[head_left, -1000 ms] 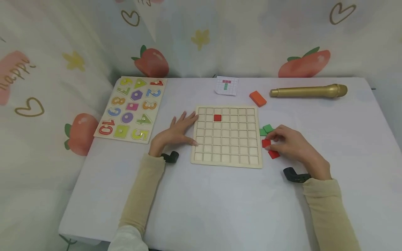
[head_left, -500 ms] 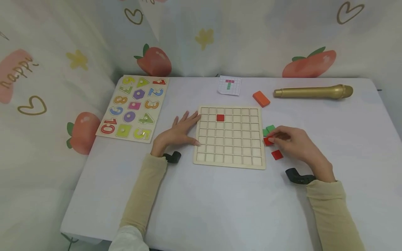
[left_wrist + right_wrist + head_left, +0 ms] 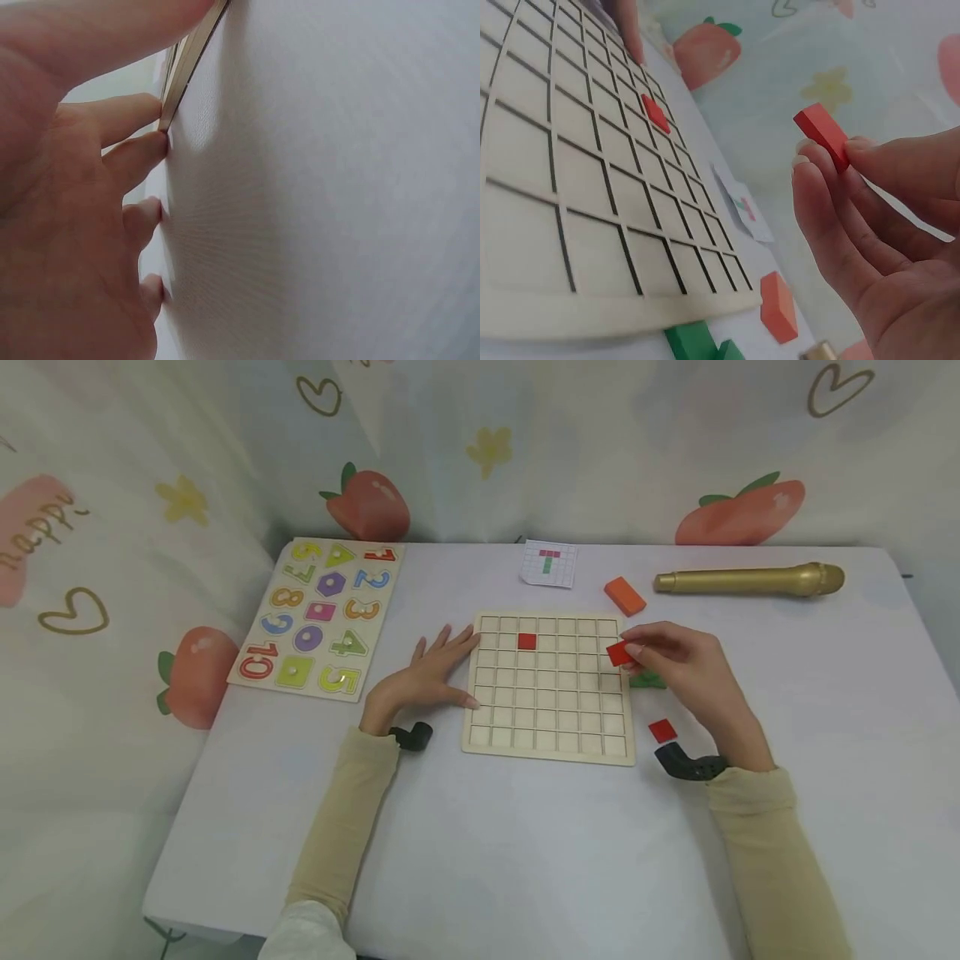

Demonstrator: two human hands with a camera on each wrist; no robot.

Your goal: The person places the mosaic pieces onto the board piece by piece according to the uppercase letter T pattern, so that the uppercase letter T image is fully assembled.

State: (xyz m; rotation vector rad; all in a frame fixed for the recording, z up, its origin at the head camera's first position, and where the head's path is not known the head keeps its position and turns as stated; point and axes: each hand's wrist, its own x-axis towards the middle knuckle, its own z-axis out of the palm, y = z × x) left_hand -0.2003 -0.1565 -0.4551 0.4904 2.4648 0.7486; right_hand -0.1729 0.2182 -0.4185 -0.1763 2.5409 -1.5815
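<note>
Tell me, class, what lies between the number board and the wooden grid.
The left hand lies between the number board and the wooden grid, touching the grid's left edge. The head view shows this.

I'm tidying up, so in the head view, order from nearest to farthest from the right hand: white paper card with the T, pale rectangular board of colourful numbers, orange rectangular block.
1. Orange rectangular block: just beyond the right hand, slightly left.
2. White paper card: farther left, at the back.
3. Pale rectangular board of colourful numbers: far left side.
</note>
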